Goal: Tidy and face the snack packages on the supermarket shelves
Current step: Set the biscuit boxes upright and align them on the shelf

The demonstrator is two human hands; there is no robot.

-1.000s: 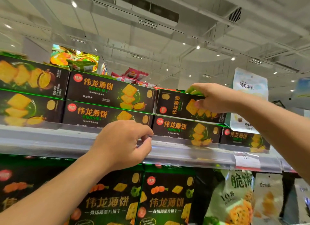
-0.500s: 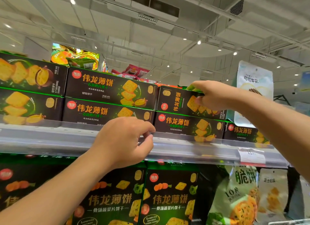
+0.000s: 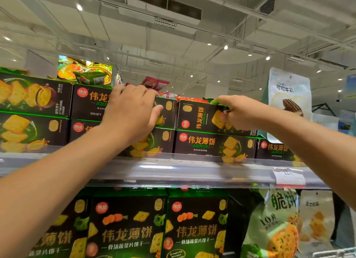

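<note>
Two rows of black cracker boxes are stacked along the front edge of the top shelf, behind its clear lip. The left hand lies over the upper middle box, its fingers curled over the box's top edge and its thumb pressed against the front face near the right end, so it grips that box. The right hand holds the sideways box next to it at the right: fingers hooked over the top edge, thumb on the printed front. This box's lettering runs vertically, while the boxes around it read level. It rests on a lower box and just touches the left hand's box at its left end. A pale pouch stands upright past the right hand, near the shelf's right end. A white price tag hangs on the lip below it. The shelf beneath carries taller black boxes facing forward and green bags at the right.
</note>
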